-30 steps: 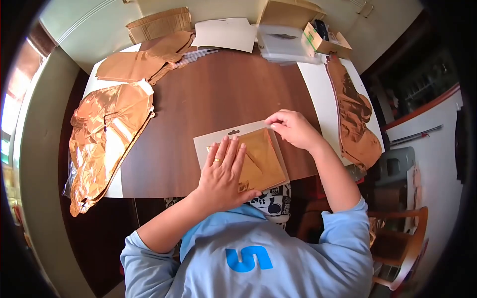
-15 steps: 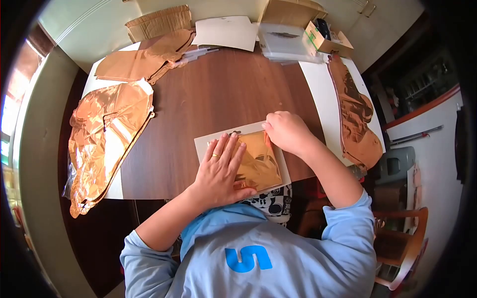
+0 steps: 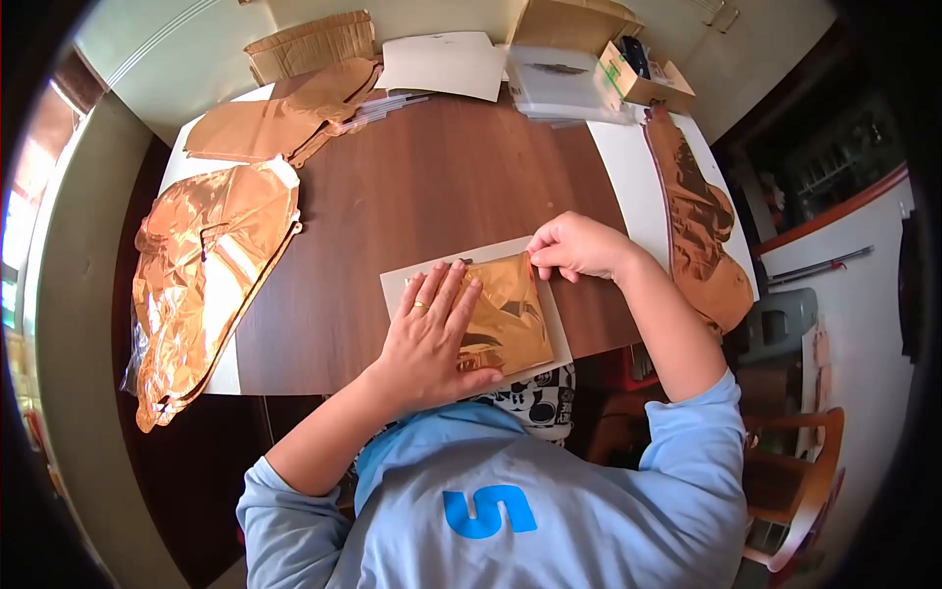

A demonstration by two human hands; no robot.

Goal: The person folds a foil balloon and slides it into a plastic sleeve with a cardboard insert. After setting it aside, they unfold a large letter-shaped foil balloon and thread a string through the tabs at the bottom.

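In the head view, our left hand [image 3: 429, 339] lies flat with its fingers a little spread, pressing on the left part of a folded gold foil [image 3: 510, 319]. Our right hand [image 3: 581, 245] pinches the foil's upper right corner between thumb and finger. We see the foil on a pale card [image 3: 397, 280] at the near edge of the tabletop [image 3: 442, 167], with large copper-coloured foil sheets [image 3: 221, 221] off to the left.
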